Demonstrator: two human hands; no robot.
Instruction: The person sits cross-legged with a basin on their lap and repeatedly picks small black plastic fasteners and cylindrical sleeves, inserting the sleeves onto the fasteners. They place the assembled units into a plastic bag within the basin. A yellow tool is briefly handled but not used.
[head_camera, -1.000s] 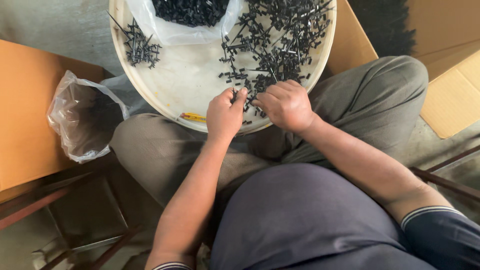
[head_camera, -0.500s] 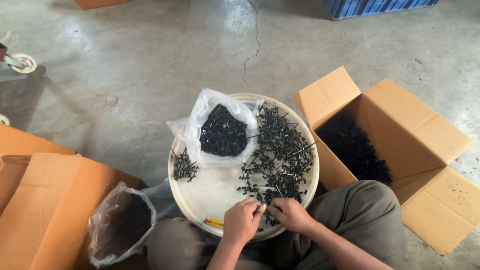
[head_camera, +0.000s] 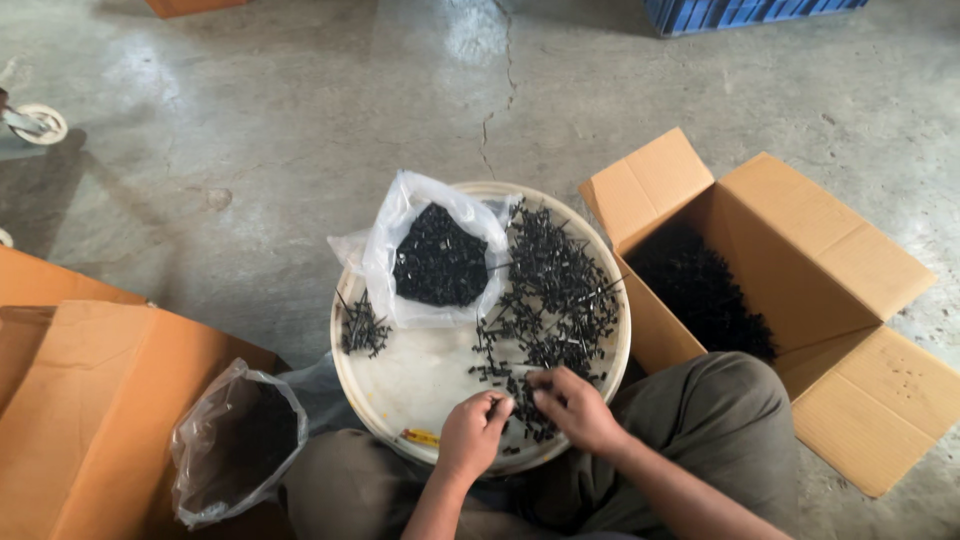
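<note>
View from the head camera, largest items first. The concrete floor (head_camera: 250, 150) is now filling the upper half of the picture, where a second ago only the lap and the tray were showing; the camera is tilting up, while the hands are staying over the same heap, so the sorting appears to be continuing unbroken. An open cardboard box (head_camera: 800, 270), at 3 o'clock from the tray, is holding a dark mass of parts. A flattened carton (head_camera: 90, 400) is lying at 8 o'clock, with a plastic bag (head_camera: 235, 450) of dark parts beside it. The round pale tray (head_camera: 420, 380) is resting on the lap, carrying a clear bag (head_camera: 440, 255) of parts at 12 o'clock. The loose black screws (head_camera: 555, 290) are lying between 1 and 5 o'clock, long axes pointing every way. The left hand (head_camera: 470, 435) and right hand (head_camera: 572, 408) are pinching at screws at 6 o'clock; what each is grasping cannot be told.
</note>
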